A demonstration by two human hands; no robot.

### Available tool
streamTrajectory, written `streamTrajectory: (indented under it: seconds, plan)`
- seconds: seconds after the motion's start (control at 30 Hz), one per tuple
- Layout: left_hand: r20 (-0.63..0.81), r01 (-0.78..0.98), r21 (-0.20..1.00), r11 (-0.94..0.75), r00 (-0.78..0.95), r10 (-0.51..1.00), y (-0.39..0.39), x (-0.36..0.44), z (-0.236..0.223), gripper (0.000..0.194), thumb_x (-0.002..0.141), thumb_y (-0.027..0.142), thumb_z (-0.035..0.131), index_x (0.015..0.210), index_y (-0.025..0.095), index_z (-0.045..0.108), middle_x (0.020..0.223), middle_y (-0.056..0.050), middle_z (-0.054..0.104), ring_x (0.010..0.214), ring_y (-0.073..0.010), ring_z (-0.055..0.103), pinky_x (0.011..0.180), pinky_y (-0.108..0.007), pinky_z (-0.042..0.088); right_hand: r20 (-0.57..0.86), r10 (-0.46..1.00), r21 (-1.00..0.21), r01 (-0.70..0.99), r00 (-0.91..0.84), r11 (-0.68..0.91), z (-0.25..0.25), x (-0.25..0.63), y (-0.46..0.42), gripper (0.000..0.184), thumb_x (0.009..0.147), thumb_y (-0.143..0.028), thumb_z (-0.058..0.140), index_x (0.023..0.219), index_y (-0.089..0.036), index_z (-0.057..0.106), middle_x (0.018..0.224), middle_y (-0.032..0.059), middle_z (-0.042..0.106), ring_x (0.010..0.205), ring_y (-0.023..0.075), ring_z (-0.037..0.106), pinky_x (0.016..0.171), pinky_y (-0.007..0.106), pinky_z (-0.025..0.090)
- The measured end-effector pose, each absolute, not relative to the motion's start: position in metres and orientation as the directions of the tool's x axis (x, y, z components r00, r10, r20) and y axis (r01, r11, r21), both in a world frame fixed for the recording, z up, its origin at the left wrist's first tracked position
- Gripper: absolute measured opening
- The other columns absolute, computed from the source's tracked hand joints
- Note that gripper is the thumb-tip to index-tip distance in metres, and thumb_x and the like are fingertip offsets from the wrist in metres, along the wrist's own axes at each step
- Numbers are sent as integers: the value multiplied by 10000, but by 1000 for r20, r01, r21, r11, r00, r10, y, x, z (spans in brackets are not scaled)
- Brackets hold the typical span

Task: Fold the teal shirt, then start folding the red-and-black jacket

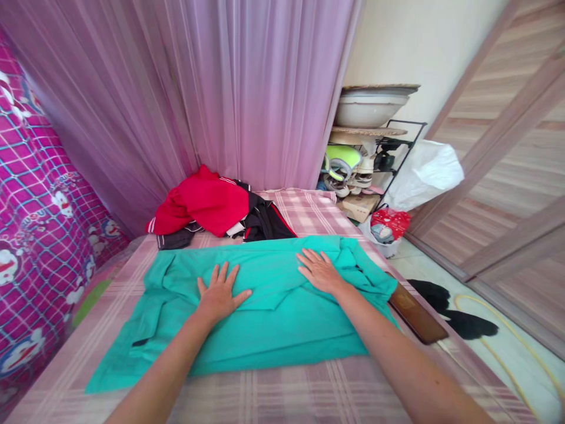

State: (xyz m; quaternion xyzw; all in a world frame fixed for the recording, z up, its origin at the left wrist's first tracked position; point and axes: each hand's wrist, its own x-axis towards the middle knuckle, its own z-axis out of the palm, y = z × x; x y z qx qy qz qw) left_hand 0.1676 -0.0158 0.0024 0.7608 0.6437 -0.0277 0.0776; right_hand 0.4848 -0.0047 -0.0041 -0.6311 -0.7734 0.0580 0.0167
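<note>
A teal garment [265, 330] lies spread across a bed with a pink plaid sheet [309, 394]. My left hand [219, 292] rests flat on its middle, fingers spread apart. My right hand [320, 271] lies flat on the garment's upper right part, near a bunched fold and collar, fingers stretched out. Neither hand holds anything.
A pile of red and black clothes [212, 209] sits at the far end of the bed. Pink curtains [198, 88] hang behind. A shelf rack [371, 159] with a basin and shoes stands at right, beside a white bag [424, 171] and a wooden door [507, 165].
</note>
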Motion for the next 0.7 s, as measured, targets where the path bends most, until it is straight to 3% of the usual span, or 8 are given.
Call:
streamTrajectory:
  seconds: [0.1,0.2,0.3,0.37,0.47,0.57,0.63,0.7]
  plan:
    - [-135,986,70,-153,161,978,-16,169,3,863,854,741,390,1563,277,229,1650,-136,134,1501,-428,99,1091,-762,116,7,996,-112,989,-94,94,10,493,1,519,1015,-443,284,1422,-241,534,1514,90,467,1400,256,410,1165,511,250]
    - [-158,988,59,-144,151,976,-17,173,6,869,852,737,397,1566,275,216,1654,-127,109,1504,-420,90,1091,-764,116,164,983,-170,979,-83,111,35,465,16,503,1017,-390,282,1371,-201,586,1415,111,575,1310,235,510,1125,429,323]
    - [-244,984,80,-162,176,954,-10,169,17,874,834,742,421,1556,279,255,1650,-115,147,1500,-410,139,1095,-744,182,252,949,-201,949,-188,241,47,426,30,515,1016,-434,296,1449,-240,496,1519,79,465,1416,235,376,1167,463,239]
    - [-245,977,107,-184,206,947,1,161,27,812,861,710,401,1523,243,353,1607,-131,300,1463,-369,290,1122,-634,283,183,955,-212,940,-233,269,41,406,36,542,1009,-493,298,1487,-279,438,1585,63,359,1475,257,257,1187,542,134]
    - [-16,976,27,-215,216,976,25,141,33,669,934,591,338,1435,174,492,1492,-147,493,1383,-306,437,1138,-488,329,-14,972,-242,945,-232,222,21,390,37,606,1000,-556,248,1528,-281,361,1630,78,244,1499,280,183,1180,594,68]
    - [151,987,-105,-121,136,979,44,118,21,644,931,531,362,1445,162,482,1527,-167,440,1421,-349,369,1152,-553,262,-58,969,-264,940,-239,216,6,393,39,645,991,-592,211,1548,-282,313,1642,80,204,1505,279,159,1179,596,56]
    - [127,993,-111,-44,58,990,50,106,7,673,924,522,366,1489,161,420,1557,-172,390,1436,-362,341,1145,-574,254,-43,978,-245,951,-205,189,1,407,41,663,986,-604,207,1553,-274,302,1640,87,210,1504,277,163,1184,584,43]
    - [94,996,-89,-23,32,995,52,99,-6,691,923,524,355,1514,166,376,1572,-165,364,1441,-356,333,1141,-565,262,-51,996,-197,978,-76,65,-1,432,44,677,989,-595,197,1559,-242,293,1633,111,224,1499,276,180,1189,559,47]
